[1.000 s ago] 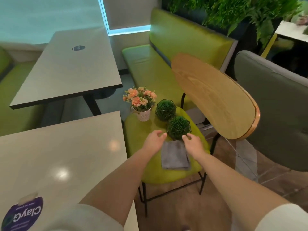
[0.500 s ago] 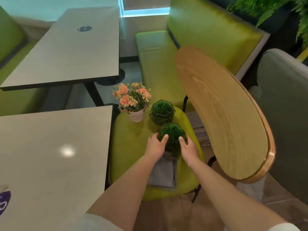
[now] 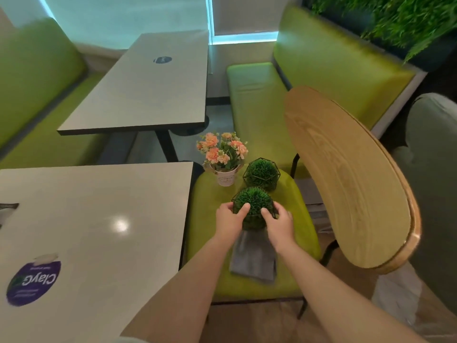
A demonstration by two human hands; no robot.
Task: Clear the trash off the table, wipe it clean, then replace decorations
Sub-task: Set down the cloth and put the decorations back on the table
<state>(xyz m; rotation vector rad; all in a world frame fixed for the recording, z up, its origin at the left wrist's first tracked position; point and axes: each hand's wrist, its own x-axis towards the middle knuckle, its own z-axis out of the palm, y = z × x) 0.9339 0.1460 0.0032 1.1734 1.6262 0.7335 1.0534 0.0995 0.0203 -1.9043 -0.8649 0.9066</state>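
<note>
On the green chair seat (image 3: 207,194) stand three decorations: a white pot of orange flowers (image 3: 224,157), a far green ball in a black wire frame (image 3: 262,173), and a near green ball in a wire frame (image 3: 252,206). My left hand (image 3: 228,221) grips the near ball from the left. My right hand (image 3: 280,225) grips it from the right. A folded grey cloth (image 3: 254,258) lies on the seat just below the ball, between my forearms. The grey table (image 3: 99,219) with a purple sticker (image 3: 33,283) is at the left.
The chair's wooden backrest (image 3: 346,174) rises at the right. A second grey table (image 3: 150,85) stands further back, with green benches (image 3: 309,70) on both sides. A grey padded chair (image 3: 432,181) is at the far right. Plants hang at the top right.
Both hands reached past the grey cloth to the near green ball and now hold it from both sides. The view has shifted closer to the chair.
</note>
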